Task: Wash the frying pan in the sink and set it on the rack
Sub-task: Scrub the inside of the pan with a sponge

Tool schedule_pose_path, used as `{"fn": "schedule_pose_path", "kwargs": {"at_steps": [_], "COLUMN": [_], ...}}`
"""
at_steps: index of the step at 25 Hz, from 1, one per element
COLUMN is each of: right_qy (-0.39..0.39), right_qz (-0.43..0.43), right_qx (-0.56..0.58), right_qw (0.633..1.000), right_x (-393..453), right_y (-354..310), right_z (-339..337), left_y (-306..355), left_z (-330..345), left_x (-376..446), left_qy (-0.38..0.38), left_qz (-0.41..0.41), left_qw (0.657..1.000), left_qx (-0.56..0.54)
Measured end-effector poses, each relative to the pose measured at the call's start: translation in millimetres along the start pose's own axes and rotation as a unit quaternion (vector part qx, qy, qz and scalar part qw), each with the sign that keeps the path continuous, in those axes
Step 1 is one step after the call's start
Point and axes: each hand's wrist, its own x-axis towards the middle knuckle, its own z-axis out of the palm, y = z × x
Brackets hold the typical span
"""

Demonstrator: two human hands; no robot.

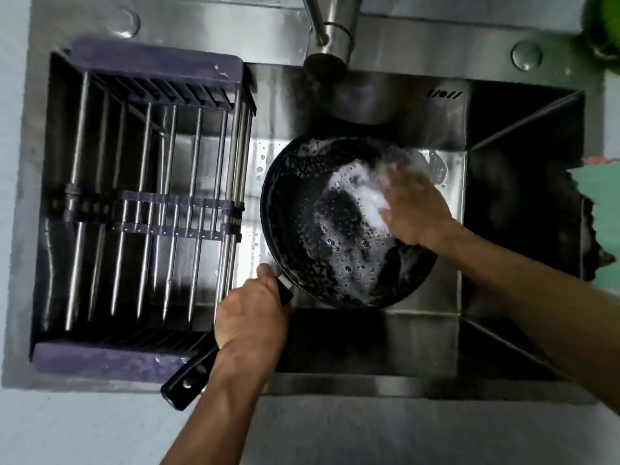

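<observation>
Currently we hold the frying pan point(335, 223) tilted over the sink point(385, 105) at centre frame, its inside coated in suds. We judge the chief risk to be slippage: soap reaching the handle point(188, 377) could let the pan twist or drop against the steel basin. Our left hand point(251, 317) is wrapped fully round the handle near the pan body. Our right hand point(416, 206) presses a foamy white sponge point(372, 199) on the pan's right side; its finger curl is blurred. The rack point(151, 209) waits at left.

2 bare forearms, no sleeves; left hand point(250, 318), right hand point(414, 209) w/o gloves.
</observation>
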Motion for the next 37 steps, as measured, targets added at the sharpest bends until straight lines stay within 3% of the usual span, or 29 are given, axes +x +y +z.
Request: {"fn": "schedule_pose_path", "kwargs": {"at_steps": [3,5,7,8,10,13,15,17,19,20,22,24,25,27,29,31,33,34,35,37], "right_qy": [-0.191,-0.294,-0.250,-0.186,-0.097,-0.129,-0.203,-0.240,-0.207,-0.167,-0.071,-0.021,-0.030,-0.114,-0.228,-0.294,-0.244,-0.188,-0.135,-0.057], "right_qz": [-0.045,-0.107,-0.152,-0.162,-0.127,-0.011,0.009,-0.060,-0.148,-0.171,-0.155,-0.065,-0.033,-0.015,-0.058,-0.119,-0.197,-0.215,-0.213,-0.124], "right_qx": [0.021,0.209,0.374,0.367,0.248,0.136,0.169,0.249,0.372,0.390,0.271,0.050,-0.027,-0.065,0.030,0.262,0.438,0.441,0.399,0.197], "right_qw": [0.980,0.927,0.880,0.897,0.955,0.982,0.965,0.936,0.893,0.889,0.948,0.996,0.999,0.991,0.971,0.912,0.843,0.851,0.881,0.971], "right_x": [-71,-88,-67,-39,10,-1,-56,-79,-54,-28,21,33,19,-34,-83,-95,-72,-45,-16,30], "right_y": [-39,-96,-144,-148,-121,-52,-56,-102,-146,-152,-120,-57,-29,-11,-45,-103,-149,-153,-145,-98], "right_z": [6,3,-3,-5,-15,1,18,22,7,-7,-23,-11,-7,5,8,-7,-18,-19,-25,-22], "left_y": [3,4,3,2,2,3,5,6,5,5,4,3,2,3,5,6,5,5,5,6], "left_z": [-1,-2,0,1,0,-4,-6,-8,-8,-9,-8,-5,-5,-6,-7,-11,-13,-13,-12,-12], "left_x": [0,-1,-1,0,1,1,-6,-7,-5,-5,-7,-6,-4,-3,-6,-8,-8,-8,-7,-6], "left_qy": [-0.010,-0.004,-0.004,0.003,0.008,-0.007,0.002,0.008,0.016,0.017,0.022,0.026,0.022,0.005,0.005,0.009,0.016,0.018,0.018,0.015], "left_qz": [-0.031,-0.005,0.005,0.006,0.001,-0.007,0.018,0.036,0.039,0.041,0.045,0.038,0.017,-0.025,-0.007,0.017,0.028,0.030,0.026,0.013], "left_qw": [0.999,1.000,1.000,1.000,1.000,1.000,0.999,0.998,0.998,0.998,0.998,0.998,0.999,1.000,1.000,1.000,0.999,0.999,0.999,1.000], "left_qx": [-0.022,0.008,0.011,0.013,0.021,0.025,0.040,0.049,0.051,0.048,0.038,0.030,0.016,-0.017,0.000,0.016,0.017,0.018,0.009,-0.009]}}
